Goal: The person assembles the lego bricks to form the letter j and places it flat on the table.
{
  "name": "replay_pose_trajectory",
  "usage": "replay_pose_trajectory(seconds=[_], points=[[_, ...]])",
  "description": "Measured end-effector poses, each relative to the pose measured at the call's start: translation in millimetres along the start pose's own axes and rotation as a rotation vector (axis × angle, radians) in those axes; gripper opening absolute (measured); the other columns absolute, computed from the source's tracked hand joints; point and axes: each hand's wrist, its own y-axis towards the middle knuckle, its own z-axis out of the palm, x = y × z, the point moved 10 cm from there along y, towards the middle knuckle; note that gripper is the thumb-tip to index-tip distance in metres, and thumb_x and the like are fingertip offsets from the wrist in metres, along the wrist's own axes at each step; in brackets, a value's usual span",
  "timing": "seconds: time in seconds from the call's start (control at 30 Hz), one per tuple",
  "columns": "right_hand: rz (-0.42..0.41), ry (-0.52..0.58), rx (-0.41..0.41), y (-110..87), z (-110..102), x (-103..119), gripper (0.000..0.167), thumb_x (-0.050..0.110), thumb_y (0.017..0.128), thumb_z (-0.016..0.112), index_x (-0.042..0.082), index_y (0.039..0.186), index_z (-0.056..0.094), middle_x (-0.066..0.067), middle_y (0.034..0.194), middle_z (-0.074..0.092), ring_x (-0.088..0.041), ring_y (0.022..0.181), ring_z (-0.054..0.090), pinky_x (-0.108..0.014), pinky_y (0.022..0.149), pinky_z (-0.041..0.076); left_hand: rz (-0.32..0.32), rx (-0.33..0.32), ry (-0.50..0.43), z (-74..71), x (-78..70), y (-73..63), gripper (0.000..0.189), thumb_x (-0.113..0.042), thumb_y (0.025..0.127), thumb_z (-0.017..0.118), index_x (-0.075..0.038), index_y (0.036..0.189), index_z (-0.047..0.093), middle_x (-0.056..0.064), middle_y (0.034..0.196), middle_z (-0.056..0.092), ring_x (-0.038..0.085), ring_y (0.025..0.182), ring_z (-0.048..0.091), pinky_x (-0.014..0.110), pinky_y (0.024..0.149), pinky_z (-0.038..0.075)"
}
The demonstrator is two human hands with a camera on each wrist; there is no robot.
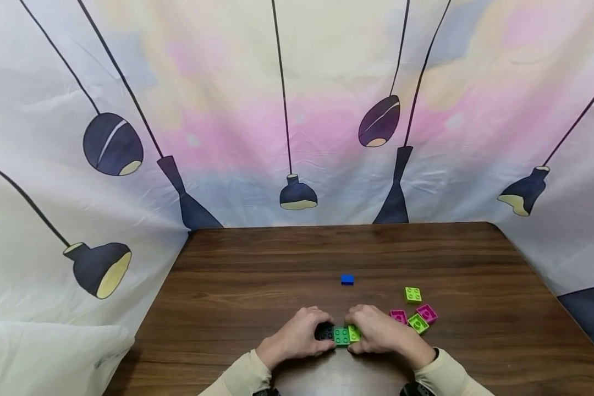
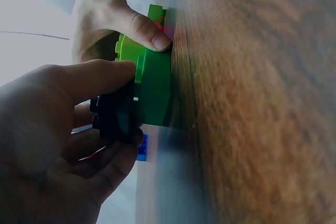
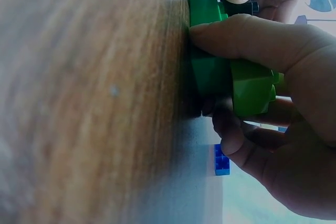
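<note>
A green building brick (image 1: 341, 336) lies low over the tabletop, studs up, between the two hands. On its left end sits a black brick (image 2: 118, 116); on its right end is a lime brick (image 3: 252, 87). My left hand (image 1: 304, 333) pinches the black brick between thumb and fingers. My right hand (image 1: 376, 330) holds the green brick from the other end, thumb along its near side and fingers curled behind, close under the lime brick. The right palm partly hides the lime brick in the head view.
Right of the hands lie two magenta bricks (image 1: 427, 313) and a lime brick (image 1: 418, 323), with another lime brick (image 1: 413, 295) farther back. A small blue brick (image 1: 347, 280) is beyond the hands. A printed cloth (image 1: 247, 165) hangs behind the brown table (image 1: 257, 264).
</note>
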Motion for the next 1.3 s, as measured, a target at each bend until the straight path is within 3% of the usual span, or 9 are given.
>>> replay_pose_trajectory(seconds=[0.2,0.7,1.3], points=[[-0.022,0.007,-0.037,0.7,-4.4,2.3,0.026,0.027,0.069,0.084,0.017,0.08,0.062,0.013,0.075,0.048,0.0,0.067,0.044,-0.02,0.059,0.042,0.003,-0.003,0.003,0.4,2.6,0.4,0.03,-0.029,0.082,0.078,-0.011,0.105,0.07,-0.006,0.097,0.07,0.002,0.089,0.059,0.015,0.077,0.048],[-0.015,-0.003,-0.029,0.1,-5.7,2.4,0.028,0.029,0.069,0.084,0.017,0.08,0.062,0.012,0.076,0.049,-0.001,0.067,0.044,-0.021,0.06,0.043,-0.001,0.003,-0.001,-0.8,0.7,0.4,0.03,-0.029,0.083,0.078,-0.013,0.106,0.07,-0.006,0.098,0.069,0.001,0.089,0.058,0.014,0.075,0.047],[-0.024,-0.014,-0.04,-1.7,-4.0,3.7,0.027,0.029,0.068,0.084,0.017,0.081,0.063,0.013,0.075,0.048,-0.001,0.067,0.044,-0.021,0.06,0.043,-0.054,0.032,0.011,4.4,1.9,0.2,0.031,-0.028,0.081,0.08,-0.011,0.106,0.072,-0.005,0.096,0.07,0.001,0.088,0.058,0.011,0.073,0.046]])
